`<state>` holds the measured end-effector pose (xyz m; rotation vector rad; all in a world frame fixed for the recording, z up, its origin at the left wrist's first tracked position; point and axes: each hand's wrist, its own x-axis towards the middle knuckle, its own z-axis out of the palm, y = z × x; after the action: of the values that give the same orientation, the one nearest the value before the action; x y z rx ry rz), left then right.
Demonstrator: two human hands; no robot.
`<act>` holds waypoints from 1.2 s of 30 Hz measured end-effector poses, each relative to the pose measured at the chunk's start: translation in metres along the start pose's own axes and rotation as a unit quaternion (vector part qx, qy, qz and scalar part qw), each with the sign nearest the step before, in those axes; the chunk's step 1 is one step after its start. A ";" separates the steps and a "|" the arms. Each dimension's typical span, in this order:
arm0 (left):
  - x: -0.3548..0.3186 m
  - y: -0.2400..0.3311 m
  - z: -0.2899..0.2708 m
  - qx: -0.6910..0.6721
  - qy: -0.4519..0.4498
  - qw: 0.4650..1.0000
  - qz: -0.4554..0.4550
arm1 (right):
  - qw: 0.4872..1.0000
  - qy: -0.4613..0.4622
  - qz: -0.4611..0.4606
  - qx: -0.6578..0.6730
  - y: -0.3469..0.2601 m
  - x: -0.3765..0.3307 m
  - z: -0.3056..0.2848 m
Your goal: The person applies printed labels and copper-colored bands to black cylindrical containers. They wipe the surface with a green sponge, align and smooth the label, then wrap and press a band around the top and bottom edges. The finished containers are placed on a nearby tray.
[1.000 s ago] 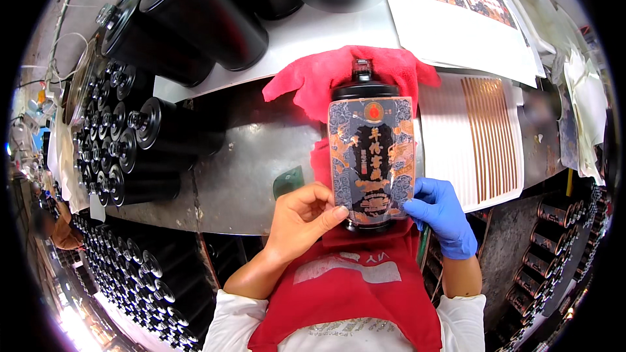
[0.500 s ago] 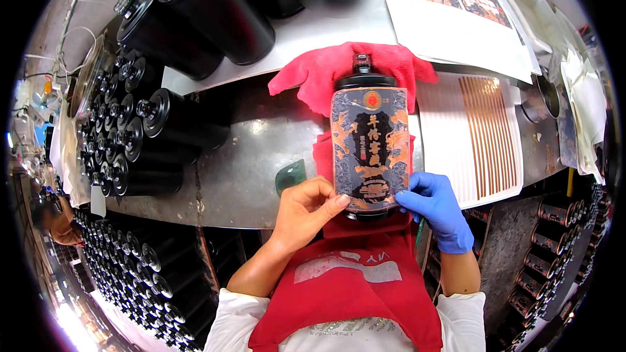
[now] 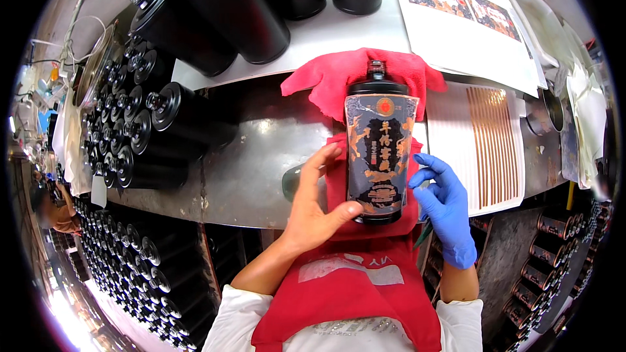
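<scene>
A black bottle (image 3: 379,150) with a dark blue and orange label lies on a red cloth (image 3: 339,78) at the front of a metal bench (image 3: 254,156), its neck pointing away from me. My bare left hand (image 3: 316,205) rests against the bottle's left side, with the thumb at its base. On the right side, my right hand (image 3: 447,205) in a blue glove presses the label edge with spread fingers. A red apron (image 3: 352,287) hangs below the bottle.
Black bottles (image 3: 169,124) lie stacked on the left, and more stand on a white board (image 3: 326,36) at the back. Printed label sheets (image 3: 469,19) lie at the back right. A white sheet with orange strips (image 3: 489,143) sits right of the bottle. More bottles fill racks below.
The left hand has slid to the bottle's left side and its fingers have opened upward. The gloved hand moved slightly up along the label's right edge.
</scene>
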<state>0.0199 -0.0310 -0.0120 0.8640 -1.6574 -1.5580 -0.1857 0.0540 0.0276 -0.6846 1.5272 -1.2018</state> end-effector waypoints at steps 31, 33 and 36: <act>0.007 0.021 -0.010 0.118 -0.001 0.990 0.073 | 0.985 0.063 -0.085 -0.134 -0.012 0.000 0.004; 0.026 0.031 -0.007 0.186 -0.028 0.976 0.105 | 0.934 0.053 -0.180 -0.303 -0.035 0.008 0.019; 0.049 0.025 0.002 0.201 -0.058 0.974 0.089 | 0.919 0.004 -0.169 -0.356 -0.048 0.023 0.028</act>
<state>-0.0087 -0.0699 0.0152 0.8088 -2.1172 -1.1877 -0.1736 0.0075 0.0646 -1.4738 1.9155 -0.8599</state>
